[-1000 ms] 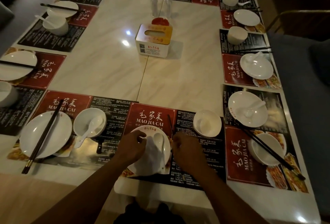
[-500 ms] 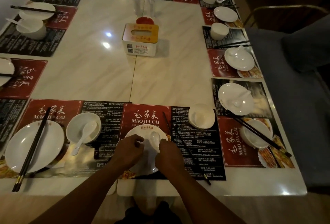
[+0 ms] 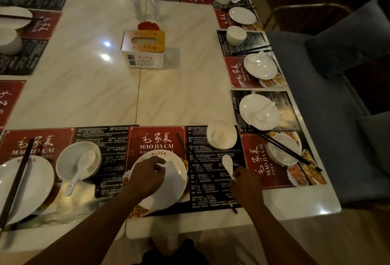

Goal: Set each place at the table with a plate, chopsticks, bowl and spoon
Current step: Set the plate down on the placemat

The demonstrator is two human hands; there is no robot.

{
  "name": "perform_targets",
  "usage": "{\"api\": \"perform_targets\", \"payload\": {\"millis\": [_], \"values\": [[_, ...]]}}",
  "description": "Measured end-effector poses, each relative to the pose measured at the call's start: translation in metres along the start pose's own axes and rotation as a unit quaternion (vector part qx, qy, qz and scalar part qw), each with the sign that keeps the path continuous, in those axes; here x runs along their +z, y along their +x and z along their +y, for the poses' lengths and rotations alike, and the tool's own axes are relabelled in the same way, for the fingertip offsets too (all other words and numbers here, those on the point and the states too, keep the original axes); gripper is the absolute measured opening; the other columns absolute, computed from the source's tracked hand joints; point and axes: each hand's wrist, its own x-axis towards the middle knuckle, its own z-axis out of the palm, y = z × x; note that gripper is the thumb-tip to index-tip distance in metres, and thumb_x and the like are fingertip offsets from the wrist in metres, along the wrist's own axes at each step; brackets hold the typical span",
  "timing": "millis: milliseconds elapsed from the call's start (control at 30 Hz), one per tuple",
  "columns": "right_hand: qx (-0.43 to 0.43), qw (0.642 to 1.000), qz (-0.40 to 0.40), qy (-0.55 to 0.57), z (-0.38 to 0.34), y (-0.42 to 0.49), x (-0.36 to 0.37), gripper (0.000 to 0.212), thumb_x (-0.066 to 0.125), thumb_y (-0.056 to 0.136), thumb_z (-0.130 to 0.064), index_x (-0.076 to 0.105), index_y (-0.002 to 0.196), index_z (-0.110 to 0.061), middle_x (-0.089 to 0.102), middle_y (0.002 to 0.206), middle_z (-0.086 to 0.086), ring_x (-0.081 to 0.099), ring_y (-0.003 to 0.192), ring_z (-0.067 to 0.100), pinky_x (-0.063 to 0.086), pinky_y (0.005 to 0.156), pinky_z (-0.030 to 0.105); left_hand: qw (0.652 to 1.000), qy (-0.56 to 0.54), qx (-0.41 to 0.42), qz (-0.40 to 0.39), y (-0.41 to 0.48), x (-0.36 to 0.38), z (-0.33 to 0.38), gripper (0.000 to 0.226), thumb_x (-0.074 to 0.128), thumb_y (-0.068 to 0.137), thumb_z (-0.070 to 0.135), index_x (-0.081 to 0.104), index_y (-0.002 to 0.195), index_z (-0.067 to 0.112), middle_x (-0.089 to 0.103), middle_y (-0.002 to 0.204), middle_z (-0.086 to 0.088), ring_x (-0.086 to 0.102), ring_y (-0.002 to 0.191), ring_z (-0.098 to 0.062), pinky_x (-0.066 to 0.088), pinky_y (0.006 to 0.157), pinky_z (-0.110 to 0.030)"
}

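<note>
In front of me a white plate (image 3: 175,180) sits on a red and black placemat (image 3: 211,180). My left hand (image 3: 145,178) lies on the plate with curled fingers; a bit of white shows at the fingertips, and whether it pinches anything is unclear. My right hand (image 3: 245,186) pinches the handle of a white spoon (image 3: 227,164), held over the mat right of the plate. An empty white bowl (image 3: 221,137) stands at the mat's far right corner. Dark chopsticks (image 3: 180,142) lie slanted along the plate's right side.
A set place with plate (image 3: 25,184), chopsticks (image 3: 16,182), bowl and spoon (image 3: 78,163) lies to the left. Plates (image 3: 258,112) and a bowl with chopsticks (image 3: 283,148) line the right edge. A tissue box (image 3: 143,49) stands mid-table. Blue chairs (image 3: 329,100) are at right.
My right hand has taken the spoon off the plate and carried it to the right, over the mat. My left hand has stayed on the plate.
</note>
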Motion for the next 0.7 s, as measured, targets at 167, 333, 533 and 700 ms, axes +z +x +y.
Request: {"api": "perform_targets", "payload": {"millis": [167, 333, 533, 700], "values": [[-0.017, 1.000, 0.005, -0.017, 0.006, 0.014, 0.007, 0.014, 0.073, 0.084, -0.013, 0.065, 0.094, -0.013, 0.066, 0.087, 0.001, 0.063, 0.079, 0.016, 0.047, 0.070, 0.023, 1.000, 0.005, -0.017, 0.015, -0.002, -0.004, -0.002, 0.025, 0.060, 0.094, 0.024, 0.065, 0.119, 0.028, 0.070, 0.112, 0.001, 0.068, 0.089, -0.014, 0.059, 0.085, -0.041], [-0.036, 0.999, 0.007, -0.040, 0.011, 0.020, 0.013, 0.015, 0.072, 0.084, -0.013, 0.065, 0.097, -0.012, 0.065, 0.088, 0.004, 0.058, 0.074, 0.015, 0.044, 0.066, 0.024, 0.995, 0.031, -0.025, 0.090, -0.009, -0.019, -0.009, 0.023, 0.063, 0.093, 0.021, 0.067, 0.115, 0.023, 0.068, 0.105, 0.004, 0.064, 0.089, -0.011, 0.054, 0.081, -0.030], [-0.085, 0.995, 0.049, 0.003, -0.024, 0.004, 0.013, 0.005, 0.066, 0.090, -0.018, 0.063, 0.090, -0.014, 0.060, 0.086, 0.001, 0.056, 0.070, 0.013, 0.042, 0.060, 0.022, 0.984, 0.063, -0.022, 0.165, -0.016, -0.038, -0.032, 0.014, 0.066, 0.086, 0.011, 0.068, 0.092, 0.023, 0.064, 0.089, 0.010, 0.060, 0.087, -0.010, 0.046, 0.079, -0.026], [-0.091, 0.983, -0.092, 0.129, -0.078, -0.016, 0.043, 0.004, 0.065, 0.094, -0.028, 0.063, 0.092, -0.025, 0.065, 0.079, -0.012, 0.060, 0.073, -0.001, 0.045, 0.062, 0.013, 0.988, 0.073, -0.068, 0.115, -0.018, -0.042, -0.049, 0.013, 0.064, 0.093, 0.023, 0.069, 0.104, 0.024, 0.070, 0.098, 0.006, 0.062, 0.086, -0.009, 0.048, 0.077, -0.026]]}}
